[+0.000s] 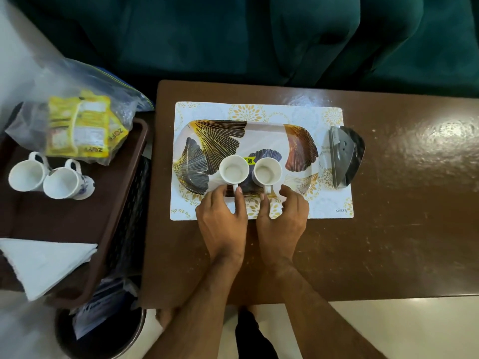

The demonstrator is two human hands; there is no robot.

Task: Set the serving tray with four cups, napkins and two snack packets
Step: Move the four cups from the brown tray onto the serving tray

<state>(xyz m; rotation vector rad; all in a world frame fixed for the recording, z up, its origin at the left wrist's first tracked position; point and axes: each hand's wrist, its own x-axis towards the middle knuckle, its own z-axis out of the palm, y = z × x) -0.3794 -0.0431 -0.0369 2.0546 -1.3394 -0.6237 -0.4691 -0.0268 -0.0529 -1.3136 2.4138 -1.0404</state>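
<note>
Hands: left hand point(223, 216) pinching left cup's handle between thumb and forefinger; right hand point(283, 216) curled at right cup's handle, grip itself unclear.
Cups: left cup point(234, 169) and right cup point(267, 171) upright, just beside each other, near tray's front edge.
Tray point(215, 136): on placemat point(334, 203); back half bare.
Advice: set square, handles forward, leaving room behind.
Remaining: spare cups point(44, 178), napkins point(44, 263), packets point(77, 128) on brown tray point(77, 216), well apart.
</note>
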